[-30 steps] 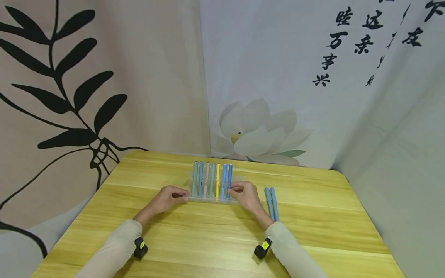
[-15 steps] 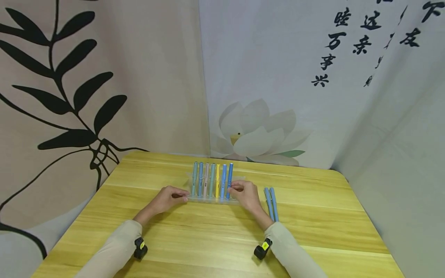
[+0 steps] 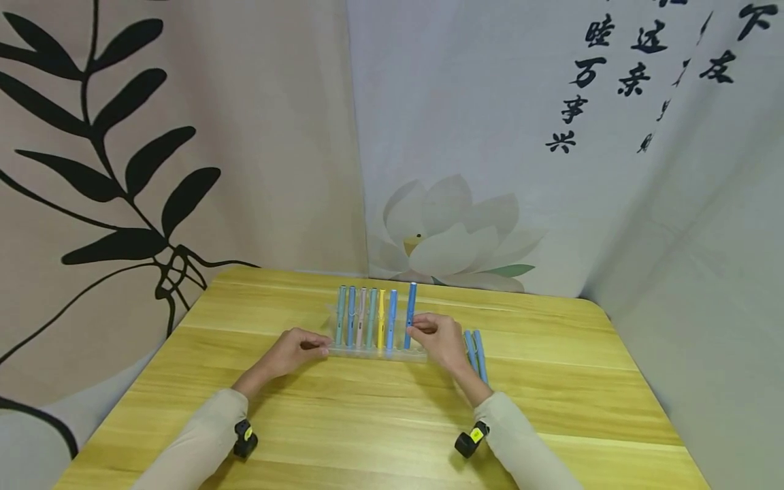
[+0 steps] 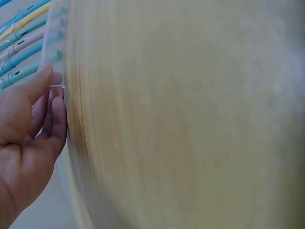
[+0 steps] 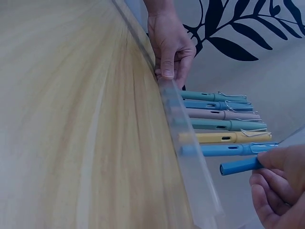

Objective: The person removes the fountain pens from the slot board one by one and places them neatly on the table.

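Observation:
A clear plastic pen rack (image 3: 358, 353) stands near the back of the table, with several pens upright in a row. Teal, blue, pinkish-grey and yellow (image 3: 382, 320) ones are among them. My left hand (image 3: 300, 352) pinches the rack's left end, thumb against its edge in the left wrist view. Between thumb and fingers, my right hand (image 3: 442, 342) grips a darker blue pen (image 3: 411, 306), upright at the right of the row. In the right wrist view, this blue pen's (image 5: 238, 166) lower end is visible, apart from the rack's front strip (image 5: 202, 183).
Two blue pens (image 3: 480, 354) lie side by side on the wooden table (image 3: 343, 429), right of my right hand and partly behind that wrist. A printed curtain (image 3: 282, 136) hangs behind the table's back edge. Each wrist wears a small black camera (image 3: 245, 439).
My right hand has drawn the darker blue pen up and slightly right, opening a gap from the neighbouring pen. The left hand keeps its hold on the rack's end.

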{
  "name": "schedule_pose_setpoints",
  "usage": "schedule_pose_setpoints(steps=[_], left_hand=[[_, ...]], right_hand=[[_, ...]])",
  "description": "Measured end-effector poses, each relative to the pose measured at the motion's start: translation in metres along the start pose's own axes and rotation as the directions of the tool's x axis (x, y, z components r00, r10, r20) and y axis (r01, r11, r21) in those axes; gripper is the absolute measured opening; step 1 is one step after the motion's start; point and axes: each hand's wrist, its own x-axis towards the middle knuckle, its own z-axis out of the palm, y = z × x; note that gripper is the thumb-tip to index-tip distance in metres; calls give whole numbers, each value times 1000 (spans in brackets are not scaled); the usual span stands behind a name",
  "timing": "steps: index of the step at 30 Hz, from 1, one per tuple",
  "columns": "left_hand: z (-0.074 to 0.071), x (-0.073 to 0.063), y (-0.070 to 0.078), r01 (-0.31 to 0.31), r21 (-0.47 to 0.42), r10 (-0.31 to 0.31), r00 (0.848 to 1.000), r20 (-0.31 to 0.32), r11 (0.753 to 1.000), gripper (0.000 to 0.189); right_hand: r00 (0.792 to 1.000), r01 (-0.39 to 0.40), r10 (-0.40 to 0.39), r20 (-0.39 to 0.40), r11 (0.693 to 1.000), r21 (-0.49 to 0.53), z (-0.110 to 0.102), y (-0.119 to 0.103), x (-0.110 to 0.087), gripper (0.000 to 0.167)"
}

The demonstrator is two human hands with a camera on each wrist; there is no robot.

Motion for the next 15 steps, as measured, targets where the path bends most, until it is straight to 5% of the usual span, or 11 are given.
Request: schedule_pose_setpoints(steps=[15], left_hand=[[-1,1,0,16,-6,-16,1000,0,1000,32]], right_hand=[[998,-33,31,-45,999,-26,-33,2,-14,22]])
